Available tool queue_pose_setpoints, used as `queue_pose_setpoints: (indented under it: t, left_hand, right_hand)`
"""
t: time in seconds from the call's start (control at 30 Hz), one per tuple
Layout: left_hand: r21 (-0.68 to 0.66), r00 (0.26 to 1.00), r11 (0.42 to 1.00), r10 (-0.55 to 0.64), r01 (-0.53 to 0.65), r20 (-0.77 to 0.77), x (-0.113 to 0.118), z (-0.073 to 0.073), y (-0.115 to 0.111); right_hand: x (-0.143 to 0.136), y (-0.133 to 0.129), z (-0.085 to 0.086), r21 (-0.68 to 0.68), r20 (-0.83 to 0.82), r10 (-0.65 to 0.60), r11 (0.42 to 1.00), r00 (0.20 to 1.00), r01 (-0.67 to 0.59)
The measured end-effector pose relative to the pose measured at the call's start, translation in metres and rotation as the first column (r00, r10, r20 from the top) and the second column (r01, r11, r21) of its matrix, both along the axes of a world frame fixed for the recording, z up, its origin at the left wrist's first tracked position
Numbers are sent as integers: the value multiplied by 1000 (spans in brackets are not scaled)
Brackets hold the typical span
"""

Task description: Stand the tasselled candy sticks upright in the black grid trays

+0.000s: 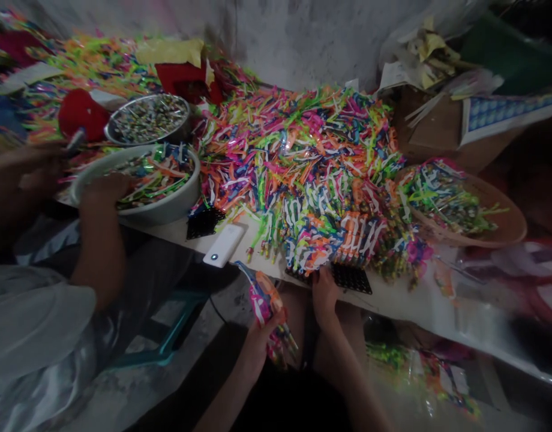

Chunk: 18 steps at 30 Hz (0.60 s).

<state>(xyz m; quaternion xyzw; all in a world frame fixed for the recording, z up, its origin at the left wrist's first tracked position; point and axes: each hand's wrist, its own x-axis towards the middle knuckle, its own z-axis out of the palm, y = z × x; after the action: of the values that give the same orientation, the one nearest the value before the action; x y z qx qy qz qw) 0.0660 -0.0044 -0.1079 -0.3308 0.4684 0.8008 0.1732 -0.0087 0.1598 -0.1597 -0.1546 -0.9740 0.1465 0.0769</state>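
Note:
My left hand (pixel 266 336) is wrapped round a bundle of colourful plastic strips (pixel 264 297), mostly orange, pink and blue, held below the table edge. Thin ends of the bundle stick out under my fingers. My right hand (pixel 324 294) is at the table's front edge, its fingers curled in against a row of upright strips (pixel 314 240). Whatever lies between those fingers is hidden. The row stands over a black grid rack (pixel 352 278) that shows just right of my hand. Behind it rises a large heap of the same strips (pixel 298 132).
A white power bank (pixel 224 245) and another black grid (pixel 205 223) lie left. A co-worker's hand (pixel 105 186) reaches into a white basin (pixel 168 198) beside a metal bowl (pixel 150 117). An orange-brown basin (pixel 505 219) stands right, with a cardboard box (pixel 438 129) behind. A teal stool (pixel 168 342) is below.

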Motion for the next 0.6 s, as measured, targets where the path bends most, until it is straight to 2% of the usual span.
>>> queue_pose_setpoints:
  t: [0.13,0.23,0.43,0.53,0.6]
  left_hand:
    - [56,995,998,-37,42,-91,-1,5,-1]
    - [51,994,998,-42,47,-100,-2,11,-3]
    - [65,990,995,-66,75,-121,-3,16,-7]
    - [99,988,991,-81,95,-131,-4,17,-5]
    - [98,986,989,-98,112,-135,-6,19,-2]
  right_hand:
    - [-2,-3,4,-14,32,-18,1000,999,18]
    - [-3,-4,7,-53,17,-27,998,999,28]
    - [14,-7,14,-246,-152,-40,969,988,1]
    - [40,-8,27,-369,-138,-2,928,990,-49]
    - [60,-7,38,-513,-53,151,844,987,-157]
